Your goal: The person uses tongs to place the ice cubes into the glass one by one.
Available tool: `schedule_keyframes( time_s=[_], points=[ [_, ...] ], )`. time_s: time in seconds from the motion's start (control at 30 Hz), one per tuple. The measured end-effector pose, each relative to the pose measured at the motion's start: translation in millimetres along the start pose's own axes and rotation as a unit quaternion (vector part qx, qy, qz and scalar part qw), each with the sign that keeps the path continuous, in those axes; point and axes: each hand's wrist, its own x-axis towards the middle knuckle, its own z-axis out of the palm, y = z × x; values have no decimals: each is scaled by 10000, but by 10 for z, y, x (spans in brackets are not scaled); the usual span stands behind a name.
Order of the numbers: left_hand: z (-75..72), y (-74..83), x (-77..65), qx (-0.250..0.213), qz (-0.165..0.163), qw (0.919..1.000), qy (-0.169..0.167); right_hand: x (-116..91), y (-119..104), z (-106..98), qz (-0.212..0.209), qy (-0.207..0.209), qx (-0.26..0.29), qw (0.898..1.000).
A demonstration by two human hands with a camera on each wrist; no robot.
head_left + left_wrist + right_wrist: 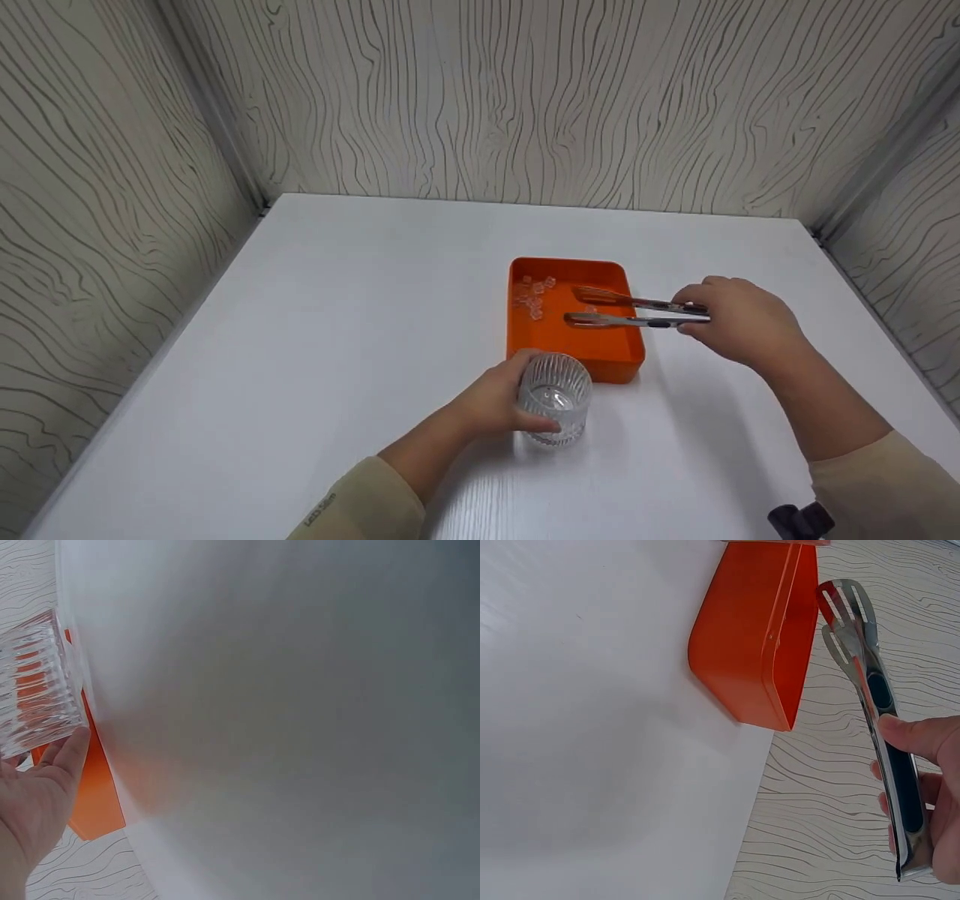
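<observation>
My left hand point(491, 397) holds a clear ribbed glass point(559, 401) at the near side of an orange tray point(574, 349). Thumb and fingers lie round the glass's left side; in the left wrist view the ribbed glass point(37, 682) shows at the left edge. My right hand point(739, 319) grips metal tongs point(660, 322) by their handle end, and their two tips are spread apart over the tray. Small clear cubes point(534, 296) lie mostly in the tray's left part, with one near the tongs' tips. The right wrist view shows the slotted tongs point(874, 682) beside the tray's side wall.
The orange tray stands on a white table point(360, 300). Wood-grain patterned panels point(480, 97) rise behind the table and at both sides. A small black object point(801, 520) shows by the right sleeve at the lower right.
</observation>
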Motion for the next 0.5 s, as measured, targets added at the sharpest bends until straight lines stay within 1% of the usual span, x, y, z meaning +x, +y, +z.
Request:
schedule_keyframes(
  time_s=[0.07,0.3,0.5],
  points=[
    [-3,-4,1,-19,4,10000,-1,12,7,24,82,-7,-17,10000],
    [-7,-22,0,30,220,9998,-13,53,10,140,185,41,-211,9996],
    [-3,-7,-1,18,56,10000,-23,88,-5,204,251,-48,-296,9992]
  ],
)
